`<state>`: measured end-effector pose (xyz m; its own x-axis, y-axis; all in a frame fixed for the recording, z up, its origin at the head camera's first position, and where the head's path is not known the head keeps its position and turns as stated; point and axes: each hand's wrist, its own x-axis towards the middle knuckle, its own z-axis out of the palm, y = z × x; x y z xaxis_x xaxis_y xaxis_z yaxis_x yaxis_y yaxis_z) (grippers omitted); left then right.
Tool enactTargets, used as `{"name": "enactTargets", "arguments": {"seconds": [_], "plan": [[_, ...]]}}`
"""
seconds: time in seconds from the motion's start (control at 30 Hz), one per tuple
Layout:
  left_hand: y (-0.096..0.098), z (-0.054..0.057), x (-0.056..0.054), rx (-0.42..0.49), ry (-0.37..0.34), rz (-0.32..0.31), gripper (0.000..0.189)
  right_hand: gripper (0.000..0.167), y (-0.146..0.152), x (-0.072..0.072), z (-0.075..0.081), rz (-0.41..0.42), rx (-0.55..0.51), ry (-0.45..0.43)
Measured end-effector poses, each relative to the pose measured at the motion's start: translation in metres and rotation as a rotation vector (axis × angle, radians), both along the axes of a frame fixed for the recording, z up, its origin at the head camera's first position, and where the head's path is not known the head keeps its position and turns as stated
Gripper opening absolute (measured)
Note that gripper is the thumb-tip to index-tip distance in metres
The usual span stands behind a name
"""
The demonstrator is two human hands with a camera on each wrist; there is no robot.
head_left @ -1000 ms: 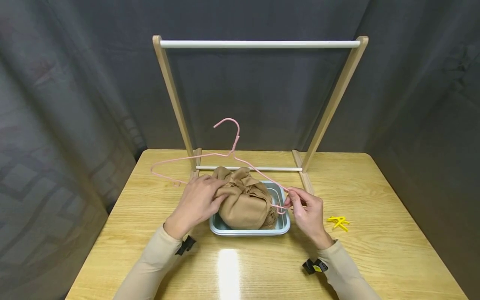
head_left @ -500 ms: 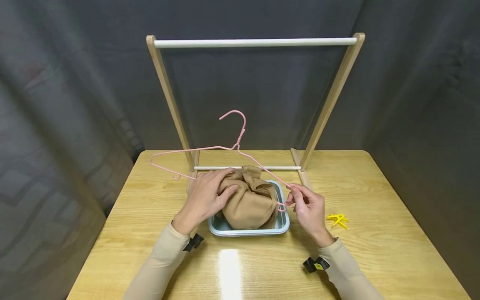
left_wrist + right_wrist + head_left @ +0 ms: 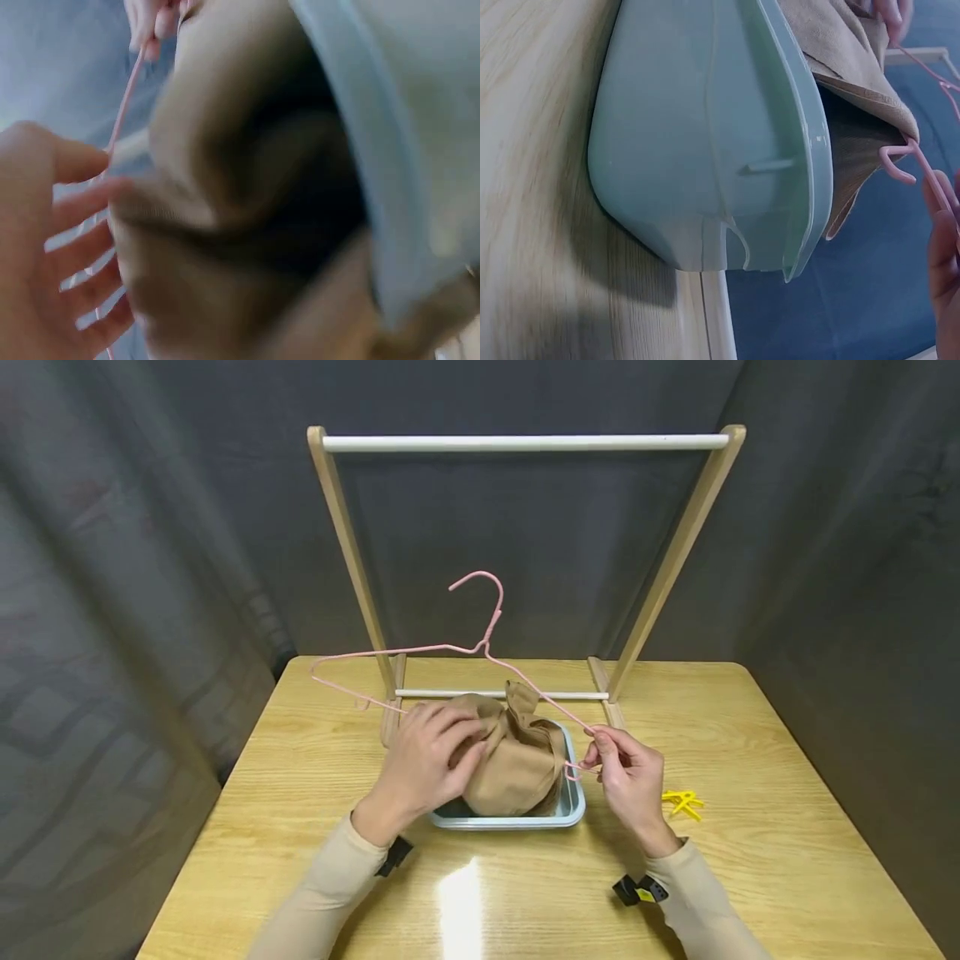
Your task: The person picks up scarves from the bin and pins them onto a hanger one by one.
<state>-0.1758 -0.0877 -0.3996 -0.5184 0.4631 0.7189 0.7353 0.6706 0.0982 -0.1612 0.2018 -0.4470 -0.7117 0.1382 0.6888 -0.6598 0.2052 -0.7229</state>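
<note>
In the head view, my right hand (image 3: 628,777) pinches the right corner of a pink clothes hanger (image 3: 442,647), whose hook points up. Draped over the hanger's lower bar is a bunched brown cloth (image 3: 517,772), which hides most of that bar. My left hand (image 3: 427,760) lies against the cloth's left side, its fingers gently bent. The left wrist view shows those fingers (image 3: 86,247) spread, tips touching the cloth. Below the cloth is a pale blue-green plastic basin (image 3: 573,806). From the right wrist view, the cloth hangs past the basin's rim beside the hanger's small pink hook (image 3: 900,161).
A wooden rack (image 3: 693,531) with a white top rod (image 3: 525,443) stands behind the basin. Several yellow clips (image 3: 682,803) lie on the wooden table (image 3: 780,860), right of my right hand. Grey curtains (image 3: 112,652) enclose the table's back and sides.
The hanger has risen slightly and shifted right with my right hand. My left hand has slid right along the cloth, its fingers now more bent. The cloth has moved right too.
</note>
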Motion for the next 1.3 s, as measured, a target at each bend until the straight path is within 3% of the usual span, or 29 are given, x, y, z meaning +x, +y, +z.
{"name": "enactTargets", "arguments": {"seconds": [0.13,0.27,0.4,0.53,0.77,0.83,1.0,1.07,1.2,1.3], "plan": [[0.026,0.002,0.001,-0.275,0.021,0.0,0.027,0.016,-0.001,0.002,0.004,-0.016,0.047,0.017],[0.041,-0.003,-0.002,-0.379,-0.046,-0.003,0.027,0.017,-0.003,0.005,0.005,-0.026,0.069,0.039],[0.046,-0.008,-0.007,-0.326,-0.102,-0.034,0.018,0.018,-0.003,0.006,0.005,-0.031,0.081,0.053],[0.047,-0.005,-0.009,-0.23,-0.143,-0.064,0.016,0.017,-0.002,0.005,0.003,-0.036,0.11,0.06],[0.059,0.004,-0.011,-0.079,-0.092,-0.075,0.013,0.019,-0.005,0.005,-0.001,-0.017,0.131,0.096],[0.064,0.005,-0.01,-0.099,-0.128,-0.068,0.016,0.018,-0.005,0.005,0.0,-0.023,0.13,0.094],[0.069,0.0,-0.011,-0.222,-0.299,-0.039,0.032,0.018,-0.003,0.005,0.002,-0.031,0.107,0.072],[0.069,-0.002,-0.012,-0.222,-0.335,-0.052,0.035,0.018,-0.002,0.005,0.003,-0.023,0.095,0.059],[0.062,-0.003,-0.012,-0.099,-0.307,-0.114,0.028,0.017,0.0,0.004,0.003,-0.033,0.076,0.038],[0.045,0.0,-0.011,0.072,-0.21,-0.109,0.019,0.015,0.002,0.004,0.005,-0.045,0.063,0.024]]}}
